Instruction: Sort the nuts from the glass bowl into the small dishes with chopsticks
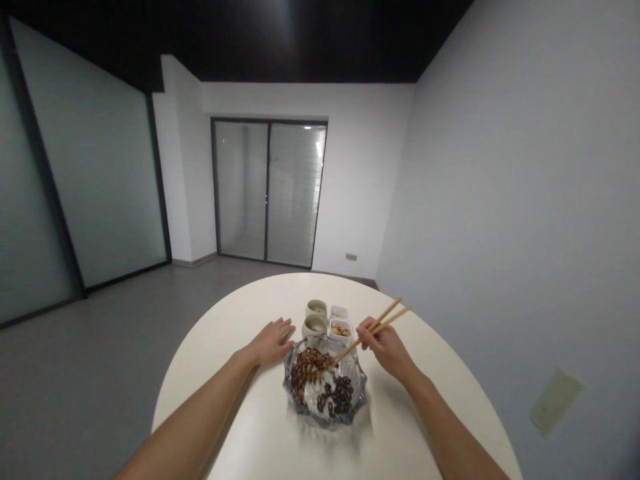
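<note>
- The right hand [387,347] has its grip closed on two wooden chopsticks [380,325], held in the fingers with the upper ends pointing away past the white dishes.
- The chopstick tips angle down into the bowl and end at the edge of the heap of stringy brown food.
- The left hand [273,341] is open, palm down with fingers spread, just beside the bowl's rim; nothing is in its grip.
- One faceted glass bowl [325,419] sits on the round white tabletop [280,297], between the two hands.
- The bowl holds two separate heaps: stringy brown food [306,370] toward the left side and dark glossy beans [340,395] toward the right.
- Two round beige cups stand beyond the bowl, one behind the other: the far cup [317,309] and the near cup [314,326].
- Two square white dishes stand just right of the cups: the far dish [339,312] and the near dish [341,330], which holds tan nuts [341,329].
- Beyond the tabletop are a grey floor [90,373], one glass double door with blinds [267,193], and a frosted glass partition [85,160] on the left.
- One pale plate [556,402] is fixed to the wall on the right.
</note>
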{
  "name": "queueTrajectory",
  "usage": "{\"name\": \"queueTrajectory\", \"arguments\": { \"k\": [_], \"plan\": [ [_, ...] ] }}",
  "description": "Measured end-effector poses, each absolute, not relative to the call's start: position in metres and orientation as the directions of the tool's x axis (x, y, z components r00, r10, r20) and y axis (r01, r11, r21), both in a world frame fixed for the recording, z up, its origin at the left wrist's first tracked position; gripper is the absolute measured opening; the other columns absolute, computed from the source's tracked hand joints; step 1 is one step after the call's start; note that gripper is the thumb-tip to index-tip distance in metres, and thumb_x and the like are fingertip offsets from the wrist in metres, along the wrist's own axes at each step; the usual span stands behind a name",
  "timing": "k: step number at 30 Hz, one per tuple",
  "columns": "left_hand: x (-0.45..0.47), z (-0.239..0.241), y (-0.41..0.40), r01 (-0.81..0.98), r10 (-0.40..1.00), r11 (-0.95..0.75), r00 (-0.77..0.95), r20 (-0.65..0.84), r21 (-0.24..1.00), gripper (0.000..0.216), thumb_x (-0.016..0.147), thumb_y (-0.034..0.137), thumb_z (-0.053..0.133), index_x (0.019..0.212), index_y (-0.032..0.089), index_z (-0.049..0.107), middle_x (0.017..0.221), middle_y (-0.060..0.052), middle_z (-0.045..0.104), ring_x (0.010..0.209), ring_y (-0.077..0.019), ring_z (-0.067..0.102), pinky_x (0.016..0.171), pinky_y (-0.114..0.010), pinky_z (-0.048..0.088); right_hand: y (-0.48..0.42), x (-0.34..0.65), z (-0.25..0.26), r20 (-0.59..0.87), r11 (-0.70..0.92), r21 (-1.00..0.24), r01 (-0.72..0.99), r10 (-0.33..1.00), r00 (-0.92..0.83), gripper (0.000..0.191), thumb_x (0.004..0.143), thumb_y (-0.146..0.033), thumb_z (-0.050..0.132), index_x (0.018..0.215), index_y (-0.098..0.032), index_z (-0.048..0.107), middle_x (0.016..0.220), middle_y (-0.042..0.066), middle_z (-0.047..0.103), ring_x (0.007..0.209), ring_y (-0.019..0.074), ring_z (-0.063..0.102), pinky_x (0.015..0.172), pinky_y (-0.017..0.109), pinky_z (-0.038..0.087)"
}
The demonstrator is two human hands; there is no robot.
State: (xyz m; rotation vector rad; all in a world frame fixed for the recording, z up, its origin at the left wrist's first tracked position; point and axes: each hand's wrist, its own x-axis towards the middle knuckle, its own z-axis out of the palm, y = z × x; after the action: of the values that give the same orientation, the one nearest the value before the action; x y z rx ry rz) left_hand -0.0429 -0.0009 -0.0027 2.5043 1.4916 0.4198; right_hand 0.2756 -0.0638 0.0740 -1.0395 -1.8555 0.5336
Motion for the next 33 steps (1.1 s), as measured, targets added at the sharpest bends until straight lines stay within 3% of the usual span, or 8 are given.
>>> {"name": "queueTrajectory", "arguments": {
  "k": [9, 24, 33],
  "plan": [
    [-0.040, -0.002, -0.002, 0.829, 0.882, -0.470, 0.453, 0.129, 0.303, 0.054, 0.094, 0.044, 0.044, 0.142, 0.018, 0.047, 0.156, -0.011, 0.033, 0.146, -0.0322, 0.024, 0.119, -0.051, 0.021, -0.065, 0.282, 0.076, 0.513, 0.562, -0.651, 0.510, 0.821, -0.250, 0.034, 0.093, -0.047, 0.055, 0.074, -0.021, 0.065, 0.058, -0.001, 0.061, 0.056, 0.0166, 0.057, 0.055, 0.025, 0.042],
    [-0.042, -0.001, -0.003, 0.824, 0.885, -0.463, 0.446, 0.130, 0.325, 0.053, 0.094, 0.044, 0.044, 0.142, 0.020, 0.047, 0.157, -0.010, 0.033, 0.146, -0.0316, 0.024, 0.119, -0.052, 0.020, -0.070, 0.277, 0.079, 0.475, 0.550, -0.675, 0.491, 0.834, -0.282, 0.036, 0.093, -0.050, 0.054, 0.073, -0.021, 0.064, 0.050, -0.002, 0.059, 0.048, 0.0160, 0.056, 0.050, 0.025, 0.042],
    [-0.044, -0.001, -0.002, 0.823, 0.883, -0.467, 0.448, 0.138, 0.324, 0.054, 0.093, 0.044, 0.045, 0.141, 0.020, 0.048, 0.156, -0.011, 0.034, 0.146, -0.0313, 0.024, 0.119, -0.051, 0.021, -0.056, 0.282, 0.068, 0.560, 0.548, -0.747, 0.376, 0.824, -0.088, 0.045, 0.091, -0.061, 0.052, 0.072, -0.021, 0.060, 0.049, 0.000, 0.058, 0.048, 0.0168, 0.055, 0.049, 0.026, 0.044]
  ]
}}
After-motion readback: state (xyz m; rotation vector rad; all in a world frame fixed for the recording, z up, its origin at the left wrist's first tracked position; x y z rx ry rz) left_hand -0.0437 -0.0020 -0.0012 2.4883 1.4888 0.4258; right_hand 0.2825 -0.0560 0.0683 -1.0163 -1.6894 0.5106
